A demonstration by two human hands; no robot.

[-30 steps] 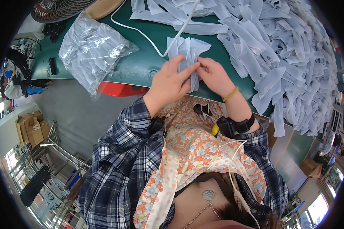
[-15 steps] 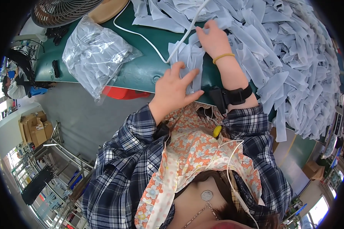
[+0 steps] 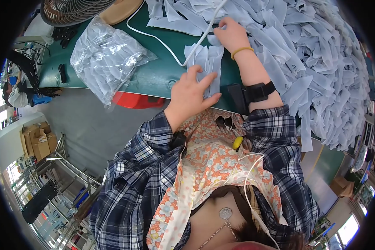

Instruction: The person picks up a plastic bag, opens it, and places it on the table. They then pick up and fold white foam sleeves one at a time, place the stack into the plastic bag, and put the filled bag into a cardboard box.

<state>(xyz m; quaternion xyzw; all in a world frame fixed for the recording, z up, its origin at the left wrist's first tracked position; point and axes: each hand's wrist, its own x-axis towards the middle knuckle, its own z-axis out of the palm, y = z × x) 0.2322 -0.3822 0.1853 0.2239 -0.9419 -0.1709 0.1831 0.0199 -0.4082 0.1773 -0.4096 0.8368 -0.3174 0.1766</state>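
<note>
My left hand [image 3: 191, 91] lies with its fingers spread on a small group of pale frosted plastic sleeves [image 3: 213, 62] at the table's near edge. Beyond it, my right hand [image 3: 233, 36] reaches to the border of a large heap of similar sleeves [image 3: 279, 46]. Its fingers are curled and drawn together there; whatever they pinch, if anything, is hidden. A white cable [image 3: 166, 46] loops past the small group and runs over its upper part.
A clear bag filled with pale sleeves [image 3: 106, 58] sits left on the green table [image 3: 164, 75]. Behind it stands a fan [image 3: 71, 10]. A red container [image 3: 133, 100] shows under the edge. Cardboard boxes [image 3: 38, 139] stand at far left. The heap overhangs the table at right.
My right hand has shifted slightly up along the heap's border, and its fingers have curled in more. My left hand stays on the small group of sleeves.
</note>
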